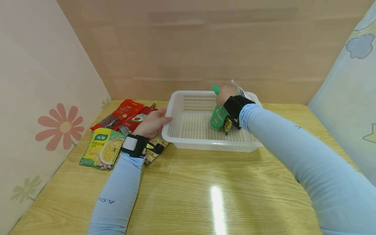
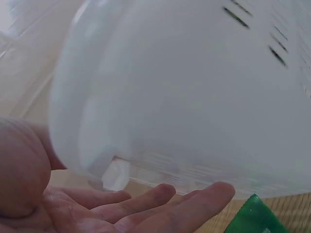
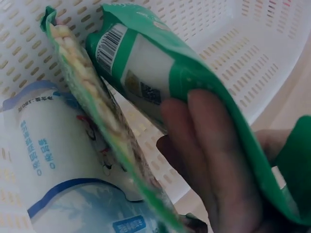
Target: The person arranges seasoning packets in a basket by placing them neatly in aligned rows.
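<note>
A white perforated plastic basket (image 1: 211, 143) stands on the table. At its left end my left hand (image 1: 151, 124) grips the rim, thumb over the edge; in the left wrist view the other fingers (image 2: 194, 208) lie along the outside of the wall. My right hand (image 1: 225, 94) is over the basket's right half and holds a green bag (image 1: 218, 119) between fingers and thumb. The right wrist view shows the bag tilted, its barcode (image 3: 111, 46) facing the camera. Beside it stand a green-edged packet (image 3: 87, 82) with pale lumpy contents and a white-and-blue bag (image 3: 63, 141).
Left of the basket lie a yellow-green soup packet (image 1: 101, 148), a red bag (image 1: 124, 111) with a dark lower part and a red tomato pouch (image 1: 136, 121). Another packet (image 1: 155, 148) is partly hidden under my left wrist. A brown wall (image 1: 211, 49) rises behind the basket.
</note>
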A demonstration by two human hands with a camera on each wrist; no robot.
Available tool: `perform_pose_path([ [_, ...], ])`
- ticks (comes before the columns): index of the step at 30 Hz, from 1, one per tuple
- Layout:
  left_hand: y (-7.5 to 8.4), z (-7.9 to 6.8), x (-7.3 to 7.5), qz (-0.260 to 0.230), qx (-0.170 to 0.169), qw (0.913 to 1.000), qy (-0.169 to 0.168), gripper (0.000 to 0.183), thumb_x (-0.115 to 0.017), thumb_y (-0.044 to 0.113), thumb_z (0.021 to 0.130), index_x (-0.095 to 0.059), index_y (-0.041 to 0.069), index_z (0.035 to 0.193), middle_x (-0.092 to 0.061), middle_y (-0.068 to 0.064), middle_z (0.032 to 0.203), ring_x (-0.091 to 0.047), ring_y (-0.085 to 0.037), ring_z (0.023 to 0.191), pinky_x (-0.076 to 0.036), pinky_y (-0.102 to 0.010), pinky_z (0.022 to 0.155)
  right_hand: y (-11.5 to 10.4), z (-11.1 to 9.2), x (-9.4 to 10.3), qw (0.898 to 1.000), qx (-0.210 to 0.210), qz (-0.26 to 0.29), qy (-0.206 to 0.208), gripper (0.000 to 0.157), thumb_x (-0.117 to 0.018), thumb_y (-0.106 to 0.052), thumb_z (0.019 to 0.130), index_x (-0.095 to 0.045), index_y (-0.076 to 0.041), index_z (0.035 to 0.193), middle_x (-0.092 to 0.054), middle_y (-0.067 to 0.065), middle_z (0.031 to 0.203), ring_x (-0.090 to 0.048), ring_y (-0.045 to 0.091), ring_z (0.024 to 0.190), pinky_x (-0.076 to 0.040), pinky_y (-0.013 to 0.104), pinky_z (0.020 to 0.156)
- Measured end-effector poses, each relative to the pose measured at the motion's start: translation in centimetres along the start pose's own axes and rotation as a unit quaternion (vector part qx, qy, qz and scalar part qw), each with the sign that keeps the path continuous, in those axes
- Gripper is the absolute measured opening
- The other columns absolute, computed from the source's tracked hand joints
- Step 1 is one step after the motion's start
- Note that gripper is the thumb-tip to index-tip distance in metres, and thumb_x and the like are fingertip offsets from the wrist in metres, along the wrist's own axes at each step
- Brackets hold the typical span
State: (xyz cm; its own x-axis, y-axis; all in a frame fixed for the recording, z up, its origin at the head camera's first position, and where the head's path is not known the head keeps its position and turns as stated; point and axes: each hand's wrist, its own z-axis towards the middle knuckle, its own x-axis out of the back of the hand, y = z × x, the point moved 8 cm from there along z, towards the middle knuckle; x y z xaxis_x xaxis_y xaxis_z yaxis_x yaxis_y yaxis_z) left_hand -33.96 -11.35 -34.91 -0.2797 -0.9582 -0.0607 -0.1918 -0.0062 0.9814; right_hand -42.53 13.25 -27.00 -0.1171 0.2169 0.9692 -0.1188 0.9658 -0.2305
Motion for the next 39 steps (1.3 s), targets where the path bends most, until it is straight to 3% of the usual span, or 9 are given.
perform_pose_path([
  [5, 0.0, 0.0, 0.1, 0.005, 0.000, 1.0000, 0.006, 0.054, -0.053, 0.007, 0.102, -0.034, 0.006, 0.153, -0.047, -0.023, 0.144, -0.054, -0.043, 0.123, -0.052, -0.052, 0.091, 0.2, -0.7, 0.7, 1.000, -0.016, 0.022, 0.002, 0.019, -0.056, -0.016, 0.090, -0.061, 0.000, 0.080, -0.058, 0.014, 0.079, -0.051, 0.019, 0.056, -0.045, 0.030, 0.054],
  [6, 0.0, 0.0, 0.1, 0.007, 0.000, 1.0000, 0.007, 0.054, -0.053, 0.007, 0.102, -0.034, 0.006, 0.153, -0.047, -0.023, 0.144, -0.054, -0.043, 0.122, -0.052, -0.052, 0.091, 0.1, -0.9, 1.0, 1.000, -0.010, 0.023, 0.001, 0.021, -0.056, -0.018, 0.090, -0.064, 0.002, 0.091, -0.058, 0.014, 0.082, -0.050, 0.019, 0.057, -0.044, 0.030, 0.053],
  [8, -0.1, 0.1, 0.1, 0.007, -0.001, 1.0000, 0.007, 0.054, -0.053, 0.007, 0.102, -0.034, 0.006, 0.153, -0.047, -0.023, 0.144, -0.054, -0.043, 0.123, -0.052, -0.052, 0.091, -0.2, -1.2, 1.6, 1.000, -0.002, 0.017, 0.001, 0.026, -0.059, -0.024, 0.090, -0.063, 0.001, 0.093, -0.056, 0.012, 0.080, -0.049, 0.020, 0.059, -0.043, 0.031, 0.056],
  [13, -0.1, 0.3, 0.3, 0.004, -0.004, 1.0000, -0.002, 0.054, -0.051, 0.006, 0.103, -0.032, 0.005, 0.153, -0.045, -0.024, 0.145, -0.052, -0.043, 0.125, -0.049, -0.053, 0.094, -0.7, -1.0, 3.5, 1.000, 0.015, 0.023, -0.009, 0.041, -0.058, -0.040, 0.094, -0.050, -0.010, 0.068, -0.041, 0.001, 0.058, -0.047, 0.018, 0.052, -0.042, 0.033, 0.056],
  [19, -0.3, 0.5, 0.5, 0.011, -0.007, 0.9998, -0.012, 0.055, -0.051, 0.008, 0.103, -0.030, 0.004, 0.154, -0.045, -0.024, 0.144, -0.051, -0.044, 0.125, -0.049, -0.053, 0.094, -0.4, -1.9, 7.0, 0.995, 0.003, 0.099, -0.030, 0.041, -0.058, -0.044, 0.094, -0.049, -0.008, 0.076, -0.053, 0.006, 0.059, -0.067, 0.026, 0.053, -0.055, 0.035, 0.050],
  [23, -0.3, 0.7, 0.6, 0.015, -0.007, 0.9998, -0.011, 0.056, -0.051, 0.008, 0.103, -0.029, 0.005, 0.155, -0.045, -0.024, 0.145, -0.052, -0.043, 0.125, -0.050, -0.053, 0.094, -0.2, -4.1, 10.1, 0.993, 0.007, 0.113, -0.018, 0.045, -0.054, -0.042, 0.097, -0.061, 0.002, 0.104, -0.063, 0.016, 0.089, -0.069, 0.024, 0.059, -0.058, 0.033, 0.056],
  [27, -0.1, 0.8, 0.9, 0.020, -0.011, 0.9997, -0.008, 0.056, -0.050, 0.007, 0.104, -0.028, 0.004, 0.155, -0.044, -0.024, 0.146, -0.050, -0.043, 0.126, -0.049, -0.053, 0.095, 0.6, -6.2, 12.0, 0.989, 0.023, 0.149, 0.008, 0.062, -0.050, -0.042, 0.101, -0.045, 0.003, 0.144, -0.063, 0.022, 0.115, -0.069, 0.020, 0.070, -0.059, 0.031, 0.065],
  [35, -0.3, 0.6, 2.1, 0.063, -0.010, 0.9979, 0.011, 0.056, -0.052, 0.012, 0.104, -0.029, 0.006, 0.155, -0.047, -0.023, 0.143, -0.054, -0.043, 0.122, -0.052, -0.054, 0.091, 3.9, -9.4, 10.8, 0.961, 0.042, 0.263, 0.076, 0.054, -0.050, -0.038, 0.102, -0.051, -0.002, 0.142, -0.061, 0.022, 0.124, -0.064, 0.024, 0.094, -0.057, 0.026, 0.072],
  [39, -0.6, 0.5, 2.8, 0.086, -0.010, 0.9960, 0.020, 0.057, -0.053, 0.014, 0.103, -0.031, 0.009, 0.155, -0.048, -0.021, 0.142, -0.054, -0.041, 0.122, -0.052, -0.054, 0.090, 6.0, -10.6, 8.8, 0.959, 0.040, 0.266, 0.093, 0.055, -0.050, -0.041, 0.102, -0.051, -0.004, 0.142, -0.058, 0.022, 0.130, -0.060, 0.032, 0.106, -0.057, 0.029, 0.077],
])
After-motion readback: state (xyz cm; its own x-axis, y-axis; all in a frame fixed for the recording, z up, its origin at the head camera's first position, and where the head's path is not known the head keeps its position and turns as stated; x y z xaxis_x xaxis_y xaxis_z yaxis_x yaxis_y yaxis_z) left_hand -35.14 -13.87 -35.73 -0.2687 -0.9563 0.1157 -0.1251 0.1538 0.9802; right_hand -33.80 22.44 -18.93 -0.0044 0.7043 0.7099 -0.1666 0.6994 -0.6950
